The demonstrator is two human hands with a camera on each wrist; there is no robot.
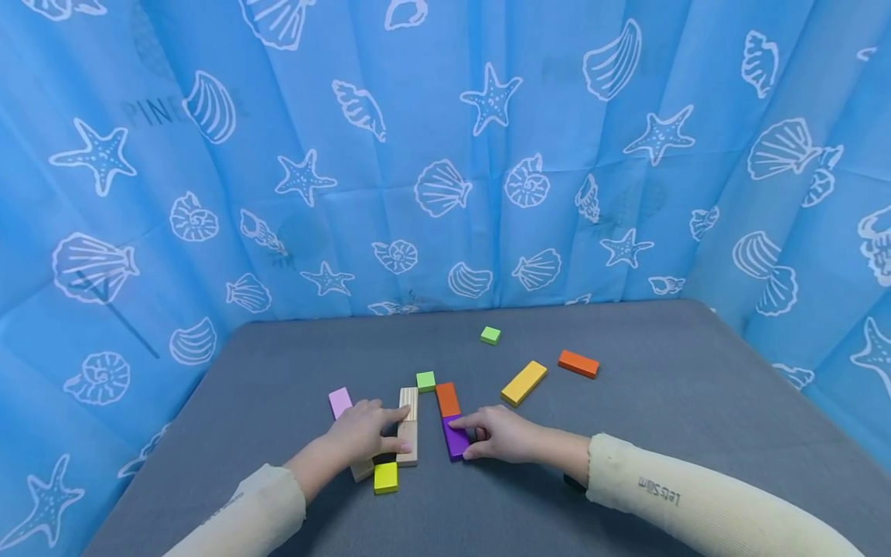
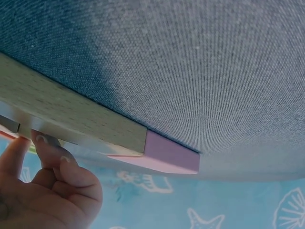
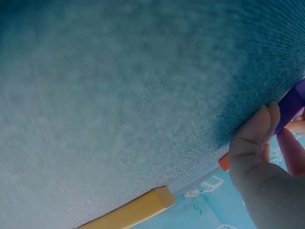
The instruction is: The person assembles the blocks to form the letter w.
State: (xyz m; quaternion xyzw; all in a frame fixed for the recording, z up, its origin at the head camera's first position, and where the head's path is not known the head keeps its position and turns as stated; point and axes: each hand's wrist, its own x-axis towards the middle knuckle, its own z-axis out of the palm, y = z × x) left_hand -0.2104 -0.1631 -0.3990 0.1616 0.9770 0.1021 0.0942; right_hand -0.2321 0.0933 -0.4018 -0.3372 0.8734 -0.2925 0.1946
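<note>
Two plain wooden blocks (image 1: pixel 407 442) lie end to end on the table. My left hand (image 1: pixel 362 429) is at their left side, its index fingertip on the farther block and thumb on the nearer one. Beneath that hand, a pink block (image 1: pixel 339 401) continues the line of another wooden block (image 2: pixel 76 107), which the hand partly covers from above. A black block (image 1: pixel 385 458) shows by the thumb, just beyond a yellow block (image 1: pixel 386 478). My right hand (image 1: pixel 504 435) pinches a purple block (image 1: pixel 455 439) between thumb and index finger. An orange block (image 1: pixel 448 400) meets its far end.
A small green block (image 1: pixel 425 381) stands at the far end of the wooden pair. Farther right lie an amber block (image 1: pixel 524 383) and a red-orange block (image 1: pixel 578 363). Another green block (image 1: pixel 490 335) is near the table's back edge, before a blue curtain (image 1: pixel 445 155).
</note>
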